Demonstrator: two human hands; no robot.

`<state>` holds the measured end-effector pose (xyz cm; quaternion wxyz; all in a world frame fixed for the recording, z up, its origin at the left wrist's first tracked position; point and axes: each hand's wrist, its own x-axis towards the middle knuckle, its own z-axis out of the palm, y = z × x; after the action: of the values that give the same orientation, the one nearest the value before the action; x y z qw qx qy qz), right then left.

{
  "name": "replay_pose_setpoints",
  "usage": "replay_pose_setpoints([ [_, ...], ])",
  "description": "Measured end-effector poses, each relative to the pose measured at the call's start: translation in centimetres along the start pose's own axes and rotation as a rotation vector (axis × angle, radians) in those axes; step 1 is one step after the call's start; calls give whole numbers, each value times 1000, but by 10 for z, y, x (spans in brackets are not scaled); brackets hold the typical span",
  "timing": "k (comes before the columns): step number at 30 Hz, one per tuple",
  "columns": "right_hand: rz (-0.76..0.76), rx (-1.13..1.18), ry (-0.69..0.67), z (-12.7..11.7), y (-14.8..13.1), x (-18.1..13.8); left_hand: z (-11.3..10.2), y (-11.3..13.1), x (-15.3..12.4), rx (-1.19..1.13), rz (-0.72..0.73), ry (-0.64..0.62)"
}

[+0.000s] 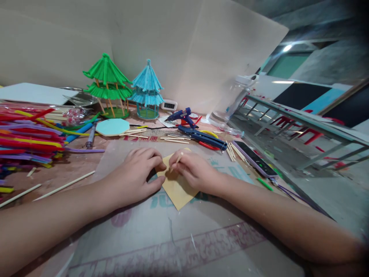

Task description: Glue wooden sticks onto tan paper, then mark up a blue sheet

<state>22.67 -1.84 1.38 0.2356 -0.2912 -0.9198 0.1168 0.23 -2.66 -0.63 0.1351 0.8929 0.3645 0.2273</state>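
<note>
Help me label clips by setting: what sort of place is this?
Most likely a handicraft workspace, though I can't tell whether it's a workshop or a classroom. A blue glue gun, a heap of fuzzy coloured stems and a green pagoda-like model point to it.

yellow card (178, 198) of matt paper, smooth wooden sticks (63, 186), fuzzy green pagoda (107, 73), blue plastic glue gun (181, 114), clear glossy jug (229, 100)
</note>
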Motion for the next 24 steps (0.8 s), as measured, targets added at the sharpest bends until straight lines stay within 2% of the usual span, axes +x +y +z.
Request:
replay_pose_setpoints([
  [3, 0, -28, -51, -1, 4, -1, 0, 0, 0, 6, -3, -10],
  [6, 115, -118, 39, -3, 6, 0, 1, 0, 0, 17, -20, 1],
  [8, 54, -42, 50, -3, 3, 0, 1, 0, 0, 8, -15, 2],
  [11, -60, 66, -22, -1, -1, 0, 1, 0, 0, -6, -6, -2],
  [13, -24, 20, -34, -1, 1, 1, 1, 0, 1, -3, -15, 3],
  [16, 103, -26, 21, 0, 7, 3, 1, -1, 1, 2, -22, 12],
  [18, 219, 140, 102, 0, 9, 2, 2, -2, 0, -2, -15, 19],
  [21, 372, 630, 218, 0, 6, 0, 3, -2, -2, -7, 9, 45],
  [24, 423, 1052, 211, 1, 1, -2, 1, -1, -3, -24, 62, 105],
])
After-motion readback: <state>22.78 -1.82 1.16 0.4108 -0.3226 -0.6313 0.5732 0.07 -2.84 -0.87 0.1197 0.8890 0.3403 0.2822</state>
